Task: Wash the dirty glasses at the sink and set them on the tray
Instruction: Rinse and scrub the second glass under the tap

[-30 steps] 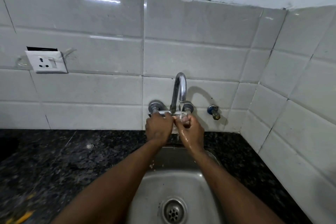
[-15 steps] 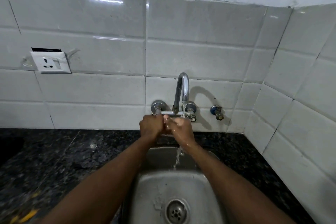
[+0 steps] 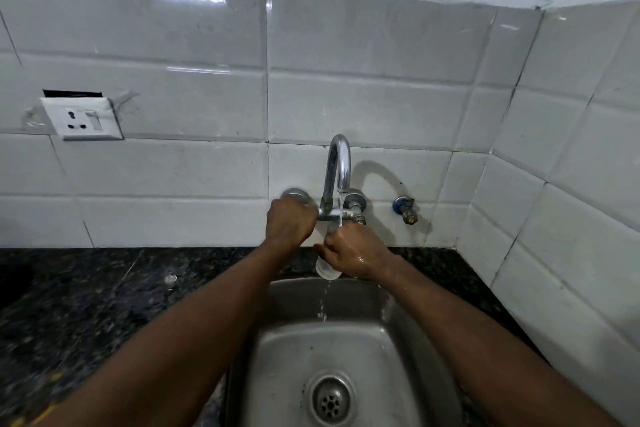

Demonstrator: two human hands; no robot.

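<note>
White tiles (image 3: pixel 363 107) backed the dark surface (image 3: pixel 104 305) and steel sink (image 3: pixel 287 350). Left hand (image 3: pixel 289 222) gripped the tap (image 3: pixel 339 163) at its base; right hand (image 3: pixel 353 253) clasped the glass (image 3: pixel 327 270) under the running water (image 3: pixel 340 208). A wet grip could let it slip and crack.

Head view, downward, seemingly near sink (image 3: pixel 388 354)

Items in view, by count:

- Glass (image 3: pixel 327 270): one, in the right hand.
- Hands: two, the left hand (image 3: pixel 289 224) and the right hand (image 3: pixel 353 255).
- Sink (image 3: pixel 294 357): one, with one drain (image 3: pixel 330 399).
- Spout (image 3: pixel 338 163): one, with one stream of water (image 3: pixel 340 208).
- Tap knobs: two. The left knob (image 3: pixel 294 193) is gripped by the left hand; the right knob (image 3: pixel 355 200) is just right of the spout.
- Side valve (image 3: pixel 404 210): one, farther right on the wall.
- Wall socket (image 3: pixel 83 118): one, far left.
- Counter (image 3: pixel 104 288): one.
</note>
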